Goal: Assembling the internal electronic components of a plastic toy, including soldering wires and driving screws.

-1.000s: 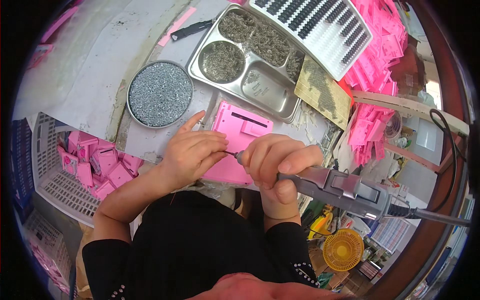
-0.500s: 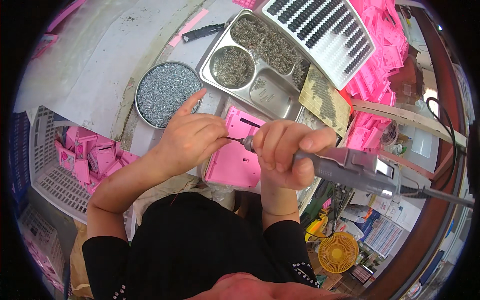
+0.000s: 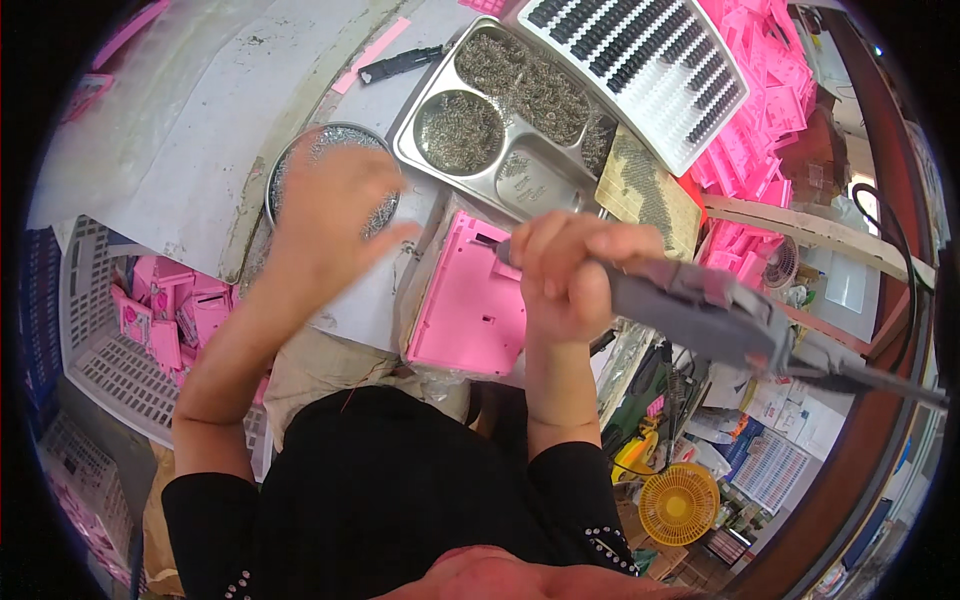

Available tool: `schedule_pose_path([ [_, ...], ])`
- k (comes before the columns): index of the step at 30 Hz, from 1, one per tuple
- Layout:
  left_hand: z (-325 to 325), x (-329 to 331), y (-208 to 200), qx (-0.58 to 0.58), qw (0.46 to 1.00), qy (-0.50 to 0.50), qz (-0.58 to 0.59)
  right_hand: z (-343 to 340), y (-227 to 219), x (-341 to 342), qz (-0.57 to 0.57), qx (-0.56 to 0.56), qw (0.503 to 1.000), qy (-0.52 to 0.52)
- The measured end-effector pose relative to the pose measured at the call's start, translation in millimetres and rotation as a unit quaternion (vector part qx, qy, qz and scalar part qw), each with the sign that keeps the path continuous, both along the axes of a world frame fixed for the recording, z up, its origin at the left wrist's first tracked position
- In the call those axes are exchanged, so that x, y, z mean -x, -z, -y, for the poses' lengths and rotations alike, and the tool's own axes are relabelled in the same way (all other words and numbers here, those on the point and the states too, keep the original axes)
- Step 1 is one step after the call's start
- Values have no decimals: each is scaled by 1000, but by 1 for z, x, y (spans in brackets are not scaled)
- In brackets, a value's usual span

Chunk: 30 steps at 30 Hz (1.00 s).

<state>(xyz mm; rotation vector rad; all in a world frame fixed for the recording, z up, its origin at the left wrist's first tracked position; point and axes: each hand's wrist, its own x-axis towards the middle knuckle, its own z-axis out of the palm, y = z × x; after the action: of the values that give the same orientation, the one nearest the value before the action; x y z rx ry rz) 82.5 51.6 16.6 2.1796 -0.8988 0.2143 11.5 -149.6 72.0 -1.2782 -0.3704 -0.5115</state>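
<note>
My right hand [image 3: 570, 270] is wrapped round a grey electric screwdriver [image 3: 690, 310], its cord running off to the right. The driver's front end lies over the upper part of a pink plastic panel [image 3: 460, 310], which rests on clear film in front of me. Whether the bit touches the panel is too blurred to tell. My left hand [image 3: 335, 210], smeared by motion, hovers over a round metal bowl of small silvery screws [image 3: 378, 215]. Its thumb stands apart from the fingers, and nothing shows between them.
Behind the panel stands a divided steel tray [image 3: 490, 185] of small metal parts. A white rack of black pieces [image 3: 650, 70] and heaped pink parts [image 3: 770, 110] are at the far right. On the left, a grey crate [image 3: 120, 365] contains pink pieces. A black part [image 3: 400, 65] lies beyond the bowl.
My left hand has left the screwdriver's bit and moved left and away, over the screw bowl, its thumb parting from the fingers. The screwdriver has shifted slightly, its front end now over the panel.
</note>
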Motion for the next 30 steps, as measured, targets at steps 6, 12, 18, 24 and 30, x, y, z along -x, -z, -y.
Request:
schedule_pose_path([
  [6,-23,-11,18,-101,994,-38,22,4,25,-16,-30,11,999,26],
  [12,-27,-23,30,-83,994,-52,48,5,39,-15,-60,105,990,73],
  [18,-29,-24,24,-77,997,9,-4,3,44,-17,-84,156,980,89],
  [24,-20,9,9,-11,998,55,-40,1,31,-1,-48,79,995,22],
  [30,-8,33,22,46,994,90,-51,-13,35,6,-78,79,993,41],
])
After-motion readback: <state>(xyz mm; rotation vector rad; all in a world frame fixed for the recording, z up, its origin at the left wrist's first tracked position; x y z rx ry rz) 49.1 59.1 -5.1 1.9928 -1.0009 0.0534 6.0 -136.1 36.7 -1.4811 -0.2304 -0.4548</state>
